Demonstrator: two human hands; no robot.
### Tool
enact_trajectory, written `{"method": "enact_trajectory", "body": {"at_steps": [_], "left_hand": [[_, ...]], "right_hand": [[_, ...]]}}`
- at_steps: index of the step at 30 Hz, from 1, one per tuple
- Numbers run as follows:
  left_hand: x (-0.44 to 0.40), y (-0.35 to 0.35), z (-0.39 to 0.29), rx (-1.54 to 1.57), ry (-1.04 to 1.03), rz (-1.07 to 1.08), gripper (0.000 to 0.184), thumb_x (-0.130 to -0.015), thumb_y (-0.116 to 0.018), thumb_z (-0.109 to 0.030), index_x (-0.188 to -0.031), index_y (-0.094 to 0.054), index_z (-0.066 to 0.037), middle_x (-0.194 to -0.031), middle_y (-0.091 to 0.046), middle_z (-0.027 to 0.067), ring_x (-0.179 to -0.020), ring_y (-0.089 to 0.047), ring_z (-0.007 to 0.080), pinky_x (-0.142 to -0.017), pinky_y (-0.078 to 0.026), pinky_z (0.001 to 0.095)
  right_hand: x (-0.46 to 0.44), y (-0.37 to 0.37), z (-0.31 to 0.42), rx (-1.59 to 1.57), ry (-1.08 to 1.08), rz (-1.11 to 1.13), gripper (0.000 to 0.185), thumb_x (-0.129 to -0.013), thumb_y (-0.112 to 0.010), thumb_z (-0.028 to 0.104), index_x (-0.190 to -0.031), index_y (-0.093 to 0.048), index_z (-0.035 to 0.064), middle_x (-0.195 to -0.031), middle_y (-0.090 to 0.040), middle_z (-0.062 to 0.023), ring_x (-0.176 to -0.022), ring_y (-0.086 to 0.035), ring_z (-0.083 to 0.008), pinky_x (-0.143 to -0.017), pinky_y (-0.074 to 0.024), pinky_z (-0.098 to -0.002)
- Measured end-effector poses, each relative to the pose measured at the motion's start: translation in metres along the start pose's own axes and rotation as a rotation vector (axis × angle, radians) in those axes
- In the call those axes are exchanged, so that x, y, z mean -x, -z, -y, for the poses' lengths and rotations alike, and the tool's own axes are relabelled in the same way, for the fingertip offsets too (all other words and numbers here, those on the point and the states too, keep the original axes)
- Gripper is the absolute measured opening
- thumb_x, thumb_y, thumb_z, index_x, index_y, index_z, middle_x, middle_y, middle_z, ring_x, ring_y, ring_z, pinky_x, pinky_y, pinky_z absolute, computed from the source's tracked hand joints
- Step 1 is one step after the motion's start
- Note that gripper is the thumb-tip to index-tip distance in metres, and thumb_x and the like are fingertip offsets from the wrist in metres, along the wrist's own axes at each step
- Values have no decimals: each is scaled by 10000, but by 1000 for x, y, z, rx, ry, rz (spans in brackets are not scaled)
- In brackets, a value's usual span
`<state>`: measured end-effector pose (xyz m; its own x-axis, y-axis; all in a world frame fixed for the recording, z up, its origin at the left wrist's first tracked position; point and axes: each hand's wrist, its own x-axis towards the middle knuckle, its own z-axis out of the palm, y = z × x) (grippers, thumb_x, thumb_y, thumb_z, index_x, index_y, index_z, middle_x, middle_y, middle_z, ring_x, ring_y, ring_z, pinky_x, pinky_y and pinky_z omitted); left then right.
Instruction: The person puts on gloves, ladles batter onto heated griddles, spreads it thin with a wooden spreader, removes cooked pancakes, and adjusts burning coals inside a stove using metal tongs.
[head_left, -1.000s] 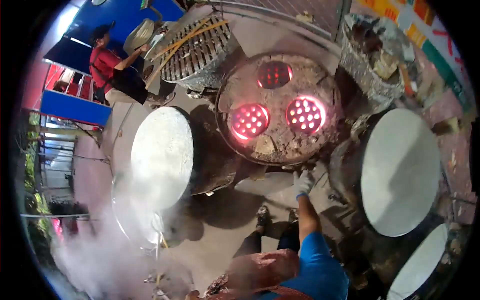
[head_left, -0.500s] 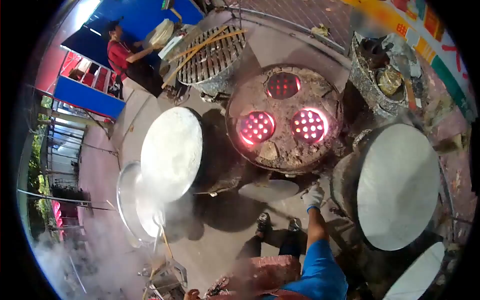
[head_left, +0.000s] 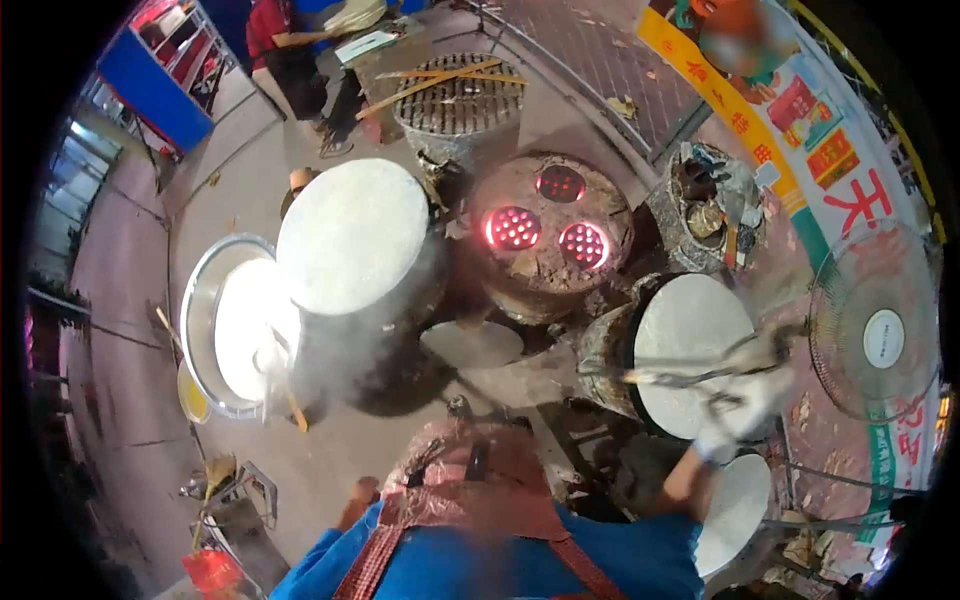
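My right hand (head_left: pixel 745 400), in a pale work glove, is closed around long dark metal tongs (head_left: pixel 665 378), which are somewhat blurred. The tongs cross in front of a round white lid (head_left: pixel 695 325) on a drum-shaped stove. My left hand (head_left: pixel 357 500) is low by my waist, partly hidden, with its fingers unclear. Ahead stands a round clay-topped stove (head_left: pixel 535 245) with three openings, each showing a honeycomb coal briquette. Two briquettes glow bright, and the far briquette (head_left: pixel 561 184) is darker.
At left, a large pot with a white round cover (head_left: pixel 352 235) stands beside a steaming metal basin (head_left: pixel 200 320). A slatted grate (head_left: pixel 460 105) bears wooden sticks. A fan (head_left: pixel 880 335) stands at right. Another person (head_left: pixel 285 50) is at the back left.
My right hand has moved from beside the clay-topped stove to the right and up, with the tongs now plainly visible in it. The view has shifted, bringing the fan and apron into sight.
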<state>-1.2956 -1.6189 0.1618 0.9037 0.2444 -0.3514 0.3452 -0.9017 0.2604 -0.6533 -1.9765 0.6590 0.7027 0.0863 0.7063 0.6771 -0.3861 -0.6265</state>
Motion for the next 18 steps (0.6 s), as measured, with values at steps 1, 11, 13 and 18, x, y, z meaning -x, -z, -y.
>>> {"method": "enact_trajectory", "body": {"at_steps": [1, 11, 13, 18], "left_hand": [[-5, 13, -10, 145, 180, 36, 237, -708, -573, -174, -926, -581, -81, -833, -602, 132, -767, -580, 311, -651, -488, 426], [-68, 165, -160, 1699, 1176, -431, 282, -854, -514, -154, -1121, -507, -62, -585, -478, 67, -480, -503, 188, -437, -487, 367], [-61, 119, -175, 1742, 1186, -480, 257, -849, -520, -152, -1088, -536, -58, -610, -517, 83, -502, -520, 189, -464, -489, 361], [-33, 37, -227, 1362, 1225, -372, 215, -834, -545, -163, -1000, -596, -37, -683, -591, 110, -561, -561, 204, -516, -478, 345]], "right_hand": [[-27, 10, 6, 175, 191, -126, 309, -716, -572, 68, -1008, -591, -28, -956, -578, -151, -816, -568, -249, -748, -490, -398], [-185, -131, 19, -1214, -55, 306, 444, -775, -476, 36, -1204, -410, -59, -943, -566, -132, -850, -555, -213, -787, -460, -331], [-199, -164, 6, -1251, 30, 358, 427, -780, -469, -1, -1201, -420, -60, -927, -570, -132, -836, -560, -204, -750, -492, -337], [-216, -210, 2, -1267, -122, 402, 365, -843, -466, 23, -1199, -431, -50, -895, -582, -153, -724, -581, -194, -671, -525, -302]]}}
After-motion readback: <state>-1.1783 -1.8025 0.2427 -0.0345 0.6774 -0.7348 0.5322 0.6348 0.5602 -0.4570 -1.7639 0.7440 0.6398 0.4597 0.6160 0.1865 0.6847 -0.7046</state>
